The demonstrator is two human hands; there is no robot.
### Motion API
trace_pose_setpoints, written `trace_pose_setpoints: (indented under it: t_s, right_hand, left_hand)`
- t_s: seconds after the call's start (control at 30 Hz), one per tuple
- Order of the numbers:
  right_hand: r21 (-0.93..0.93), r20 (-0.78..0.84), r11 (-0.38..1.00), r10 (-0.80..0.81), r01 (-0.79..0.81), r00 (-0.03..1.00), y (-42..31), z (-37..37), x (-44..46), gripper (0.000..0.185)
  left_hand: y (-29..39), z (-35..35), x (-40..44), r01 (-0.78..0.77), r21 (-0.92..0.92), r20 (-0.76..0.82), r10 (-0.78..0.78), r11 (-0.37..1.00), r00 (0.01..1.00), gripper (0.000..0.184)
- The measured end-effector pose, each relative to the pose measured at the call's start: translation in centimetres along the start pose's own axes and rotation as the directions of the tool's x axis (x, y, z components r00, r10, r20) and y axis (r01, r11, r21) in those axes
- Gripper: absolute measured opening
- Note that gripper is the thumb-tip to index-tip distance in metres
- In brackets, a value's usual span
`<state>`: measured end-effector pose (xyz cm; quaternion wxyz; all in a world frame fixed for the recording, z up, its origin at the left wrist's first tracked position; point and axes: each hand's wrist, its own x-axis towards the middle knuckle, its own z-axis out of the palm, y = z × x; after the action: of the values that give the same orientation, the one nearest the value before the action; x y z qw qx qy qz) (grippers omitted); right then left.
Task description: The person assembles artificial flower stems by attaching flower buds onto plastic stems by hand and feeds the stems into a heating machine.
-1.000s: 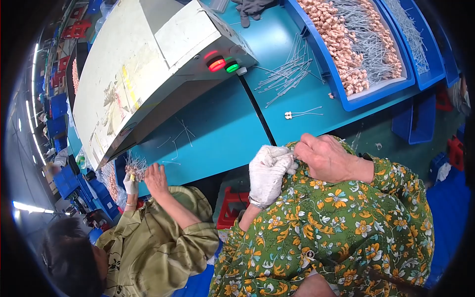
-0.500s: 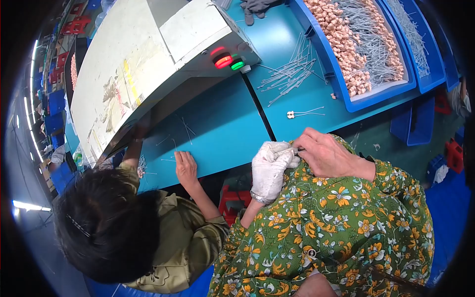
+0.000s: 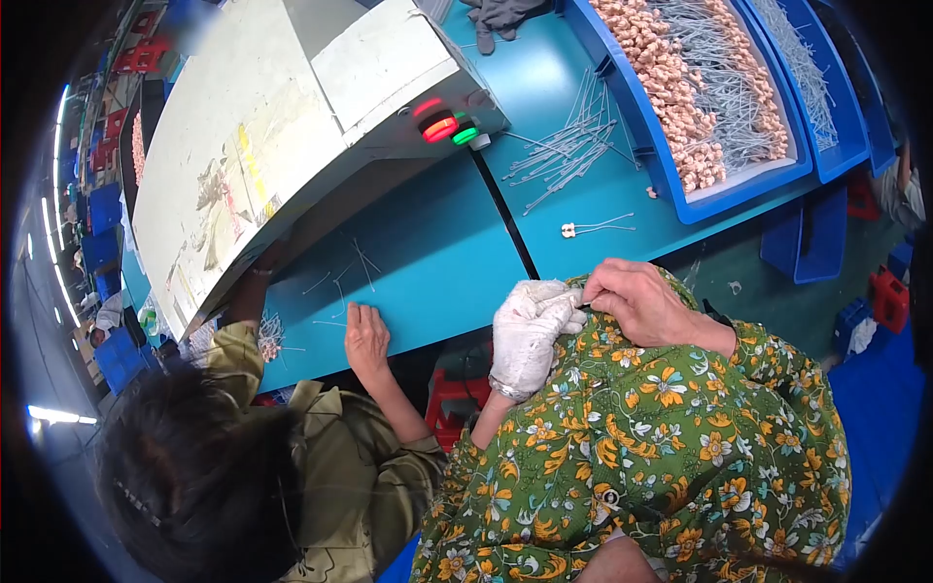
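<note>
Piece [image 3: 586, 300] is sitting btwn the hands' fingertips, just above the lap; it's mostly hidden & too small to ID. Nearest, floral shirt [image 3: 661, 447] is covering lap & forearms. L hand [image 3: 530, 335], in a white glove, is curling w/ thumb & fingers narrowed onto piece. R hand [image 3: 637, 299], bare, is pinching piece from the other side, fingertips meeting the glove's.

Beyond, on blue tabletop [image 3: 437, 262], one pink part [image 3: 570, 231] w/ 2 thin wires is lying alone, nr the hands but not touching. Black strip [image 3: 505, 219] is running across the tabletop to its L. Tiny pink bit [image 3: 651, 192] is lying by the tray's corner.

To L, coworker's bare hand [image 3: 366, 338] is resting at the tabletop edge, fingers bent; can't tell if it's holding anything. A few loose wires [image 3: 362, 262] are lying just past it. Coworker's other hand is hiding under the white hood [image 3: 243, 146], whose end is showing red light [image 3: 439, 126] & green light [image 3: 465, 129], both glowing.

Farther, loose wire pile [image 3: 569, 155] is lying btwn hood & blue tray [image 3: 743, 187]; tray is holding lots of pink parts w/ wires. 2nd tray [image 3: 844, 160] is sitting beside it, w/ more wires. Gray glove [image 3: 501, 17] is lying at far edge of view.
</note>
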<state>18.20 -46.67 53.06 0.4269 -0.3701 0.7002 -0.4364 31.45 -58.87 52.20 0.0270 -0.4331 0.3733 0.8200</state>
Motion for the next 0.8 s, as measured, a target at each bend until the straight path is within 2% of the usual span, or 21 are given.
trace_pose_setpoints:
  t_s: [0.3,0.4,0.6,0.7,0.8]
  right_hand:
    - [0.006,-0.044,1.0,-0.029,0.03,0.999,0.47,0.71,-0.16,0.005]
    - [-0.081,-0.046,0.993,-0.089,0.085,0.995,0.58,0.66,-0.17,0.006]
    - [-0.194,-0.071,0.977,-0.099,0.083,0.993,-0.14,0.52,-0.2,0.007]
    - [-0.184,-0.065,0.979,-0.101,0.088,0.993,0.14,0.66,-0.06,0.008]
    - [-0.094,-0.039,0.994,-0.067,0.063,0.997,0.64,0.95,0.08,0.007]
  left_hand:
    - [-0.02,0.03,-0.27,-0.006,0.0,-0.014,0.006,1.0,1.0,0.018]
    - [-0.29,-0.11,-0.33,-0.027,-0.008,0.003,0.027,1.0,1.0,0.017]
    - [0.09,0.22,-0.58,-0.019,0.03,-0.006,0.019,0.999,1.0,0.013]
    - [0.11,0.28,-0.59,-0.036,0.082,-0.014,0.037,0.996,0.999,0.01]
    - [0.18,0.43,-0.85,-0.067,0.08,-0.037,0.07,0.994,0.997,0.007]
